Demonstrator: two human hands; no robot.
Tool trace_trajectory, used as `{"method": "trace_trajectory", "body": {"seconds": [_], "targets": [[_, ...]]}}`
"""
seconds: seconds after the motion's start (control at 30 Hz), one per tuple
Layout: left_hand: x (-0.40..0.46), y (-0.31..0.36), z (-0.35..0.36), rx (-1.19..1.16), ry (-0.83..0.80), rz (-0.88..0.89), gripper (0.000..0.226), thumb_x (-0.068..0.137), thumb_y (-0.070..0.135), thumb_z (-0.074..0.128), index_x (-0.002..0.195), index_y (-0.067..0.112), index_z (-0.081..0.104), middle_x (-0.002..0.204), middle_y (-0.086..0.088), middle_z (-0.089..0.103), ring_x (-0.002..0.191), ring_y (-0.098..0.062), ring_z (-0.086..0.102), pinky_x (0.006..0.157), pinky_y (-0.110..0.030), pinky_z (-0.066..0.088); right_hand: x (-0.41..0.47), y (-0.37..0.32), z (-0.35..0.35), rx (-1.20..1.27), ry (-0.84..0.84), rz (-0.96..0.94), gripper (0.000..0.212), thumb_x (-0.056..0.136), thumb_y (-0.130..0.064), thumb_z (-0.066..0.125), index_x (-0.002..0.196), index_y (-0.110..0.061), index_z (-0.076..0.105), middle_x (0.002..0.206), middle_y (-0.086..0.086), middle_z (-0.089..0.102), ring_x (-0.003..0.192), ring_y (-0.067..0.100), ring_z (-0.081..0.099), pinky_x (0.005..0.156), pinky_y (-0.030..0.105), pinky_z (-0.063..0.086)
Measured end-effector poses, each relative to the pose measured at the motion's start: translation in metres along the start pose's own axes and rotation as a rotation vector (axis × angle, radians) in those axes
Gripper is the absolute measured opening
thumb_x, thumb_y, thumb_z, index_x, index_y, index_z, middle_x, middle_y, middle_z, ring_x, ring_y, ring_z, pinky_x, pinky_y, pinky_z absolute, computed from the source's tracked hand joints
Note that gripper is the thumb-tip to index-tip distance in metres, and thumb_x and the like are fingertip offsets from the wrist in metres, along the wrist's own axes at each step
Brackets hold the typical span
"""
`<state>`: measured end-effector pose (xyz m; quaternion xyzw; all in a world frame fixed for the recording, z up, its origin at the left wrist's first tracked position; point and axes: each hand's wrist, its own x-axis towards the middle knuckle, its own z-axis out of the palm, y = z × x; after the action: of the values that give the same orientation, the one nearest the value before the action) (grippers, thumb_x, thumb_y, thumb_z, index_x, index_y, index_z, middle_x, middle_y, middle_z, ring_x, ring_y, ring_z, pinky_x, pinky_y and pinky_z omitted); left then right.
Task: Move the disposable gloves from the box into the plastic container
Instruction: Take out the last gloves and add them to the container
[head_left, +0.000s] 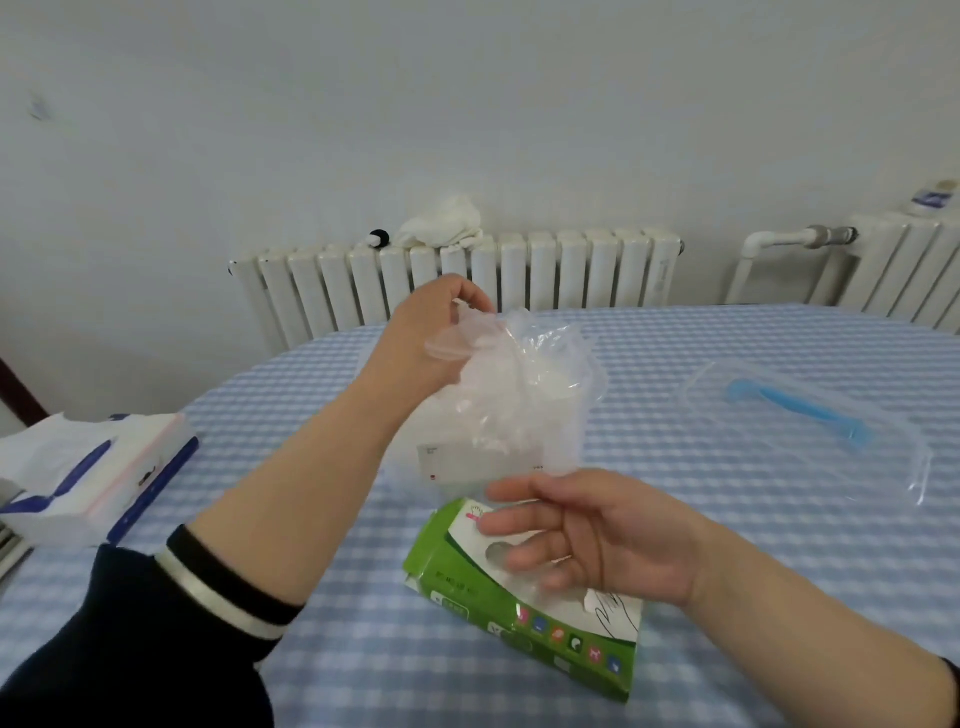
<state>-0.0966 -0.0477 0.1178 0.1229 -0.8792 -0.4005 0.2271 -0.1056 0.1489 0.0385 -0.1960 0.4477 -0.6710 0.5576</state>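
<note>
The left hand (431, 338) pinches a clear bunch of gloves (519, 395) hanging straight down over the table (727, 545), the right hand (597, 535) spreads loose fingers above the green box (498, 613), tissue pack (88, 478) far left

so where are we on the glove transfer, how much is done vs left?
Done: a bunch of gloves is out of the green box. In hand: left hand holds it up; right hand open over the box. Left: getting them into the clear container behind.
</note>
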Motion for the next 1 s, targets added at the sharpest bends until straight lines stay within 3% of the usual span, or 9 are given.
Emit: {"method": "trace_trajectory", "body": {"seconds": [0.1,0.23,0.3,0.43,0.53,0.63,0.7,0.8,1.0], "targets": [[0.02,-0.001,0.001,0.052,-0.055,0.017,0.018,0.085,0.016,0.071,0.099,0.019,0.059,0.082,0.004,0.058,0.052,-0.007,0.046,0.036,-0.014,0.034,0.005,-0.002,0.018,-0.201,-0.051,-0.288,0.026,0.09,-0.006,0.055,0.109,-0.009,0.072,0.119,0.012,0.069,0.106,0.024,0.068,0.081,0.028,0.058],[0.041,-0.004,0.003,0.233,-0.11,0.124,0.02,0.086,0.021,0.07,0.097,0.02,0.054,0.096,0.002,0.065,0.074,-0.011,0.055,0.059,-0.02,0.042,0.018,-0.028,0.035,-1.003,0.357,-0.738,0.031,0.1,-0.009,0.047,0.123,-0.021,0.065,0.125,-0.013,0.064,0.117,-0.003,0.053,0.1,0.01,0.037],[0.048,-0.006,0.001,0.317,-0.159,0.164,0.02,0.086,0.021,0.068,0.097,0.016,0.052,0.098,-0.002,0.065,0.078,-0.017,0.055,0.067,-0.028,0.043,0.035,-0.041,0.029,-1.368,0.46,-0.734,0.034,0.102,-0.015,0.041,0.132,-0.02,0.056,0.133,-0.009,0.058,0.121,-0.004,0.044,0.106,0.009,0.024],[0.058,-0.019,-0.006,0.591,-0.259,0.194,0.039,0.085,0.032,0.07,0.114,0.021,0.046,0.101,-0.003,0.063,0.087,-0.022,0.059,0.075,-0.037,0.048,0.06,-0.06,0.013,-1.892,0.633,-0.399,0.04,0.105,-0.035,0.021,0.136,-0.028,0.046,0.135,-0.005,0.055,0.131,0.017,0.041,0.118,0.049,0.006],[0.064,-0.033,-0.009,0.781,-0.249,0.268,0.051,0.081,0.049,0.071,0.114,0.025,0.042,0.1,0.004,0.058,0.082,-0.017,0.056,0.065,-0.031,0.044,0.062,-0.075,0.013,-1.999,0.686,-0.087,0.055,0.102,-0.051,0.011,0.118,-0.025,0.058,0.116,0.002,0.063,0.126,0.028,0.044,0.116,0.059,0.003],[0.064,-0.047,-0.01,0.872,-0.221,0.326,0.058,0.079,0.056,0.069,0.121,0.026,0.042,0.115,0.008,0.053,0.087,-0.016,0.056,0.07,-0.031,0.046,0.066,-0.081,0.01,-2.054,0.706,0.02,0.058,0.102,-0.053,0.013,0.094,-0.021,0.061,0.105,0.006,0.063,0.121,0.03,0.046,0.115,0.058,0.007],[0.064,-0.054,-0.011,0.82,-0.203,0.335,0.063,0.078,0.057,0.07,0.125,0.027,0.044,0.122,0.009,0.05,0.101,-0.015,0.054,0.078,-0.031,0.046,0.065,-0.083,0.007,-2.049,0.763,-0.02,0.053,0.102,-0.052,0.019,0.083,-0.019,0.056,0.103,0.005,0.062,0.115,0.029,0.05,0.113,0.055,0.016],[0.066,-0.059,-0.018,0.672,-0.176,0.306,0.059,0.077,0.053,0.074,0.125,0.027,0.05,0.126,0.006,0.048,0.116,-0.016,0.043,0.093,-0.029,0.037,0.06,-0.084,-0.001,-2.056,0.885,-0.149,0.043,0.101,-0.048,0.032,0.098,-0.018,0.062,0.113,0.005,0.06,0.112,0.028,0.052,0.105,0.047,0.031],[0.055,-0.063,-0.038,0.637,-0.147,0.243,0.049,0.079,0.043,0.076,0.122,0.032,0.054,0.126,0.005,0.044,0.12,-0.018,0.035,0.097,-0.028,0.028,0.042,-0.078,-0.013,-1.86,1.018,-0.522,0.024,0.099,-0.032,0.047,0.113,-0.022,0.063,0.118,-0.001,0.057,0.112,0.022,0.05,0.1,0.035,0.03]]}}
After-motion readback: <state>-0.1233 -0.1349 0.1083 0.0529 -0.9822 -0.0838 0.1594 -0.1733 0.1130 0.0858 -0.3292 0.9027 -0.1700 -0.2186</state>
